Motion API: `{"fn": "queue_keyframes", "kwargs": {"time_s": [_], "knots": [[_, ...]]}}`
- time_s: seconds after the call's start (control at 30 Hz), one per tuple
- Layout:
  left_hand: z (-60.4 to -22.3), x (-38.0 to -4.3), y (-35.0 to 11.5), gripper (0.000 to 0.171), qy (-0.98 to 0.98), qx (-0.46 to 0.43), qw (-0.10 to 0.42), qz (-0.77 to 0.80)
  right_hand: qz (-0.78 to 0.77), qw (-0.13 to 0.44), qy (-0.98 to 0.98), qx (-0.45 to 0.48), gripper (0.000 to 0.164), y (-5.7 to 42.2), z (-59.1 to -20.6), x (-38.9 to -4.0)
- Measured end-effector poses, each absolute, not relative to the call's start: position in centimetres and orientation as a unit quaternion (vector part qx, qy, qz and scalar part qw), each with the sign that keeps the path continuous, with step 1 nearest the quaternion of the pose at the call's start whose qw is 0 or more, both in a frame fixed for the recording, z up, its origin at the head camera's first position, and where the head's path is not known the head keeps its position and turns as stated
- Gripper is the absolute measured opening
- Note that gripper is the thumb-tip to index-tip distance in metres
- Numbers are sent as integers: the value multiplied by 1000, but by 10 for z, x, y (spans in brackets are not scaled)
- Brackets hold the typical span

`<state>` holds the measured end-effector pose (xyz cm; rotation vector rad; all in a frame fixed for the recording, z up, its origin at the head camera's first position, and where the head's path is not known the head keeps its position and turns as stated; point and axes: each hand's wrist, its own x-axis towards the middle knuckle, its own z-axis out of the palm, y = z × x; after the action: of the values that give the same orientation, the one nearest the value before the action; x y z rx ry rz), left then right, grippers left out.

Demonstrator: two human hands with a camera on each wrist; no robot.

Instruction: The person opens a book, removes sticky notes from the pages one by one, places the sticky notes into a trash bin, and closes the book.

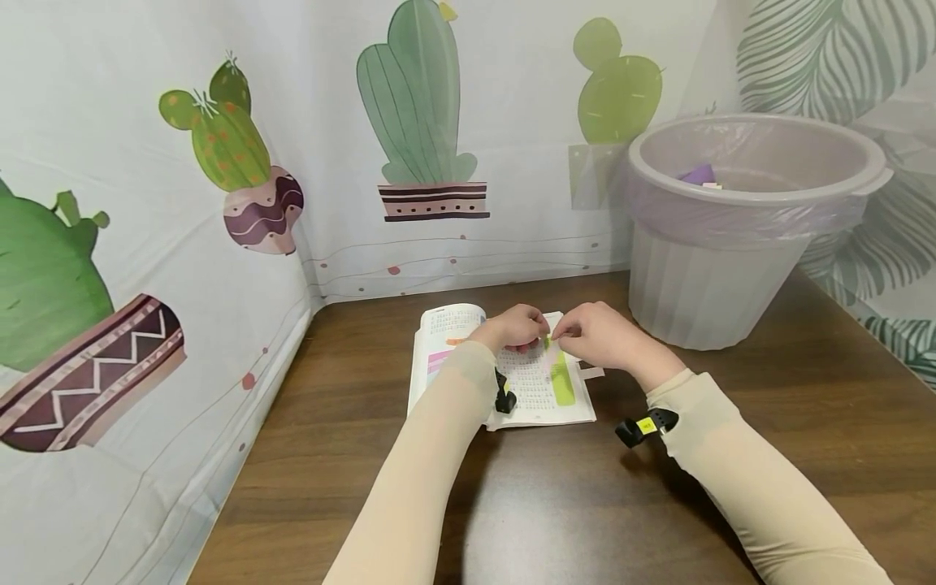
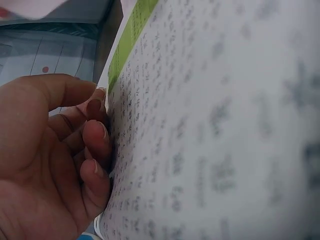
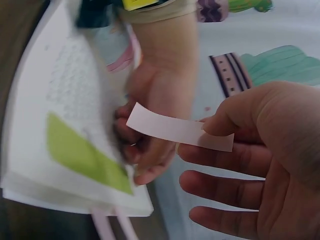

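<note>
An open book [image 1: 526, 390] with printed pages lies on the table, a green highlighted strip [image 1: 561, 382] down the outer part of its right page. My right hand [image 1: 607, 335] is over the page's upper right corner. Its thumb and index finger pinch one end of a narrow pale pink paper strip [image 3: 170, 130], whose other end points toward my left hand [image 1: 517, 327]. Loosely bent, the left fingers [image 2: 95, 135] rest against the printed page, and the tips of thumb and index finger are right by the end of the green strip.
Pale paper tabs [image 1: 594, 373] stick out from the book's right edge. On the left page are pink and orange marks. A large grey bin [image 1: 702, 284] with a plastic liner stands at the back right, purple scraps [image 1: 698, 175] inside. Cactus-print cloth [image 1: 336, 162] hangs behind the wooden table [image 1: 351, 455].
</note>
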<state>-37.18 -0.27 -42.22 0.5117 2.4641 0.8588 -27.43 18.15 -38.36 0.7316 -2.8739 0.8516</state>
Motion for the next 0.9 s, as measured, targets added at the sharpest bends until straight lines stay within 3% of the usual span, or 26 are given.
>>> {"fn": "queue_keyframes", "kwargs": {"time_s": [0.33, 0.53, 0.9], "knots": [[-425, -372, 0, 19, 907, 167, 234, 308, 296, 79, -916, 259, 24, 184, -353, -260], [-425, -373, -2, 29, 914, 174, 222, 291, 294, 104, -906, 287, 25, 185, -326, -251], [-427, -374, -10, 22, 905, 171, 227, 317, 186, 146, -910, 342, 23, 215, -221, -246]]}}
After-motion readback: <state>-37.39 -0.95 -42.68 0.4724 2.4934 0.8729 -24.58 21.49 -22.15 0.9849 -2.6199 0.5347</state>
